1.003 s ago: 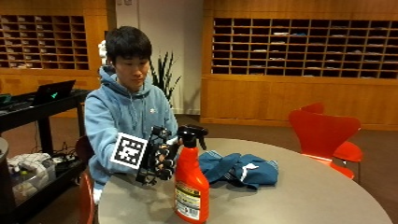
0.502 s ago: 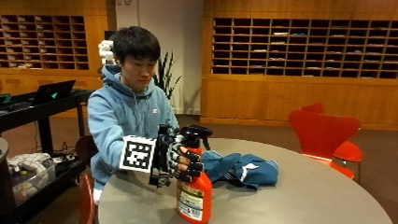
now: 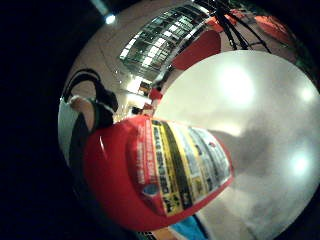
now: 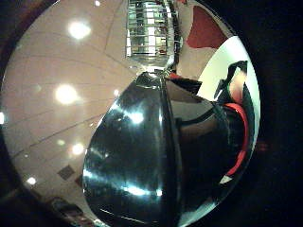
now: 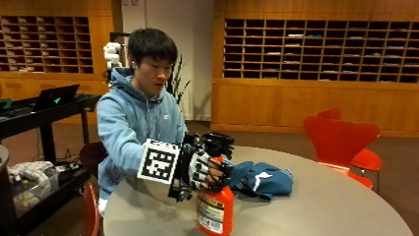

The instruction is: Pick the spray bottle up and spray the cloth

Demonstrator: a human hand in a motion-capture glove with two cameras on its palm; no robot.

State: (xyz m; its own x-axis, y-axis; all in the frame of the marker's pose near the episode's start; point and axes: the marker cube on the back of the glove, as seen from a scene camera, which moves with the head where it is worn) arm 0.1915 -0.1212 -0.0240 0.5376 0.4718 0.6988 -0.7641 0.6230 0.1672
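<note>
Where the outside view looks across a round grey table, a seated person in a light blue hoodie has the gloved right hand wrapped around the neck of an orange spray bottle, fingers curled just under its black trigger head. The bottle stands upright on the table near the person. A crumpled blue cloth lies just beside it, farther from the person. The other hand is not visible.

From the little-finger side of the palm, the bottle's orange body with its yellow and black label fills much of the view, with the tabletop beyond.

From the thumb side, the glossy black trigger head looms close, with a sliver of orange beside it.

Judging by its look, the bottle is rigid plastic, smooth and possibly slippery, and heavier if full. The narrow neck is the sensible hold, leaving 1 finger free for the trigger. The cloth is soft and will not resist the spray.
</note>
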